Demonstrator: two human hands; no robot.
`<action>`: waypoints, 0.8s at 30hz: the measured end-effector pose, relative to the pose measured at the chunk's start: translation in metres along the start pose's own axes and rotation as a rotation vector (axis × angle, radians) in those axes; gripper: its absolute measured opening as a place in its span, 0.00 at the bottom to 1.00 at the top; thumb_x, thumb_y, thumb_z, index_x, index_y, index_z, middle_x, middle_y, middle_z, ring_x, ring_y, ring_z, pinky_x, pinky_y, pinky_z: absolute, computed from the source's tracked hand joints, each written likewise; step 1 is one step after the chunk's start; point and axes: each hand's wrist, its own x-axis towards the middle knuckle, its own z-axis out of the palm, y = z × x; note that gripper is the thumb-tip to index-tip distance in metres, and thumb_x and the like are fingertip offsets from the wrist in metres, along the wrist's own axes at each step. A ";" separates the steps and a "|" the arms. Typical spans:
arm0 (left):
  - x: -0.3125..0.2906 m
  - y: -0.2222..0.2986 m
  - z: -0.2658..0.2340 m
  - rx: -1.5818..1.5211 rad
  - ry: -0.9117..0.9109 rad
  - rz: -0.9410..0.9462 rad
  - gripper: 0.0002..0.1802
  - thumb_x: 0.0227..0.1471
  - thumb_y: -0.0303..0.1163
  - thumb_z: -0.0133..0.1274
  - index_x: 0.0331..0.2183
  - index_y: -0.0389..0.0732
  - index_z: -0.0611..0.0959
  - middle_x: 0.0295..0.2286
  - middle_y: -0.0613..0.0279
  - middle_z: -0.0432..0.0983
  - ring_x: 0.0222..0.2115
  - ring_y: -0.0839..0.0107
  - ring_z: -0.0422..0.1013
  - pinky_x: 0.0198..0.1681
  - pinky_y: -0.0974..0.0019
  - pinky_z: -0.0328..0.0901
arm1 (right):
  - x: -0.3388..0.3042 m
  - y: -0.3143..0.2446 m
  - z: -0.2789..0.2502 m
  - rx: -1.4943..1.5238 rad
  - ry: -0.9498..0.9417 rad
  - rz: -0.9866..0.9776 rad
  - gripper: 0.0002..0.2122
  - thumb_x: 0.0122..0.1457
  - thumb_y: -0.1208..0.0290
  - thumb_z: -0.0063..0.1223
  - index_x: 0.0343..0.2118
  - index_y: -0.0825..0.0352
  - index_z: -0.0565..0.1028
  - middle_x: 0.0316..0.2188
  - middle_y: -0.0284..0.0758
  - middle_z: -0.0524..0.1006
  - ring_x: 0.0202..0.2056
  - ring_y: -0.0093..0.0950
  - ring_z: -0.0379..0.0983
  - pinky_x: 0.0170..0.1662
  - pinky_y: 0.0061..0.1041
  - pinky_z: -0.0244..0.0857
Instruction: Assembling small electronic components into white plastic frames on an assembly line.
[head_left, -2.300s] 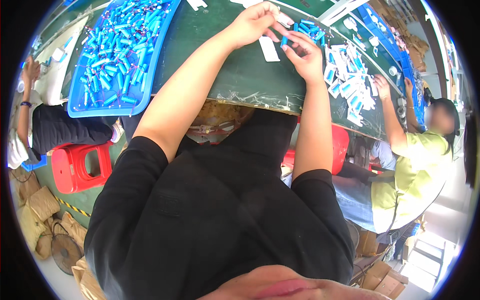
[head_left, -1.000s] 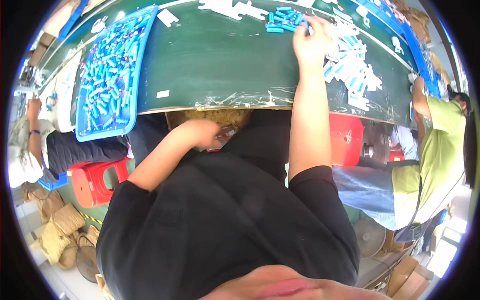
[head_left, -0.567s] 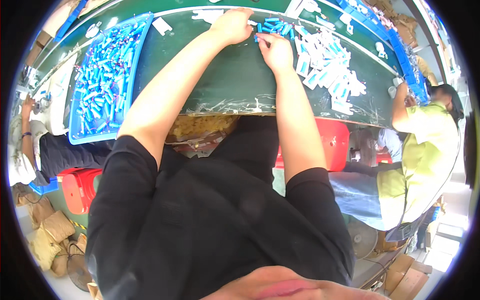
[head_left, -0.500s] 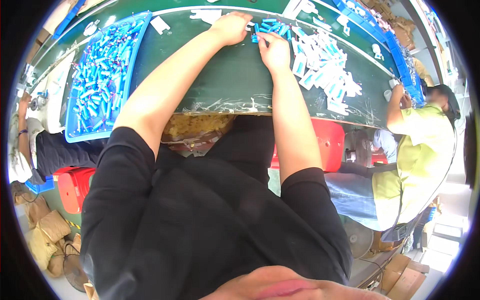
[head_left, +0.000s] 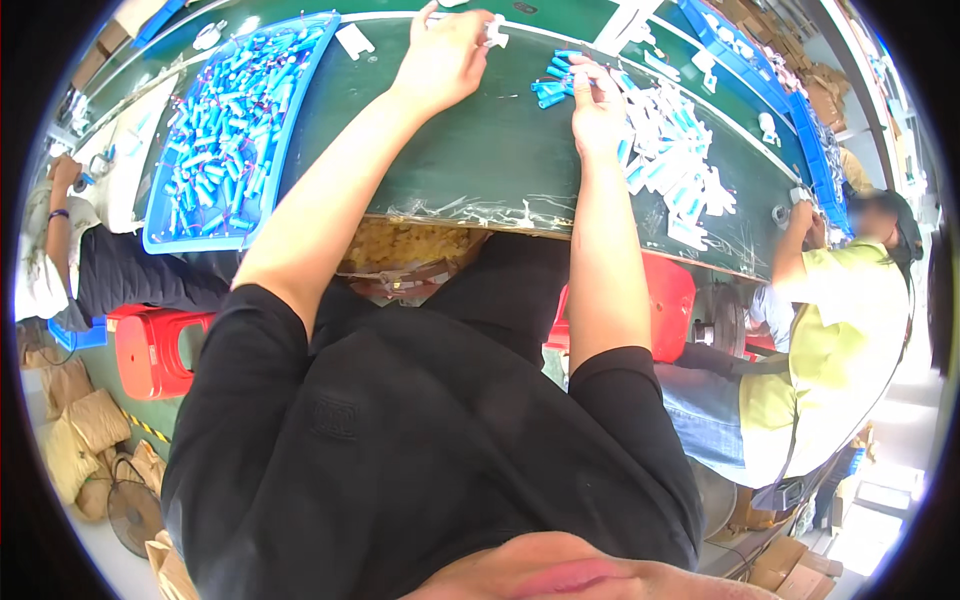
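Note:
At the far edge of the green table, my left hand (head_left: 440, 62) grips a small white plastic piece (head_left: 495, 31) at its right-side fingertips. Another of its fingers stretches away from the grip. My right hand (head_left: 600, 112) is curled, fingertips together, at the right side of a small group of blue cylinders (head_left: 552, 92). What sits between those fingertips is too small to make out. Just right of this hand lies a heap of white plastic pieces (head_left: 688, 190), some with blue cylinders in them.
On the left a blue tray (head_left: 155, 240) is full of blue cylinders with thin wires. A white part (head_left: 355, 41) lies beside it. Blue bins (head_left: 800, 125) line the far right. A co-worker in a yellow shirt (head_left: 840, 300) sits at right, and red stools (head_left: 155, 355) stand below.
My left hand has moved left and away with the white piece. My right hand has shifted right, from the near side of the blue cylinders to their right side. The view has also shifted slightly.

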 end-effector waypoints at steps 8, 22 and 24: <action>-0.069 0.045 -0.073 0.024 -0.360 -0.449 0.27 0.52 0.30 0.61 0.53 0.38 0.73 0.32 0.55 0.83 0.39 0.50 0.81 0.43 0.50 0.76 | -0.010 -0.037 0.021 0.151 -0.479 0.446 0.08 0.77 0.72 0.46 0.47 0.67 0.77 0.39 0.39 0.86 0.32 0.25 0.82 0.36 0.21 0.70; -0.115 0.028 -0.091 -0.122 -0.476 -0.104 0.07 0.53 0.28 0.58 0.35 0.40 0.88 0.39 0.56 0.84 0.42 0.50 0.81 0.46 0.51 0.76 | -0.020 -0.063 0.028 -0.457 -0.284 0.053 0.09 0.56 0.81 0.63 0.40 0.63 0.85 0.32 0.32 0.84 0.35 0.26 0.81 0.40 0.25 0.73; -0.118 0.034 -0.090 -0.113 -0.597 -0.149 0.07 0.52 0.25 0.57 0.34 0.37 0.88 0.41 0.54 0.85 0.45 0.50 0.80 0.49 0.52 0.76 | -0.015 -0.065 0.017 -0.489 -0.363 -0.263 0.06 0.54 0.83 0.59 0.32 0.65 0.84 0.23 0.28 0.80 0.26 0.18 0.75 0.30 0.20 0.66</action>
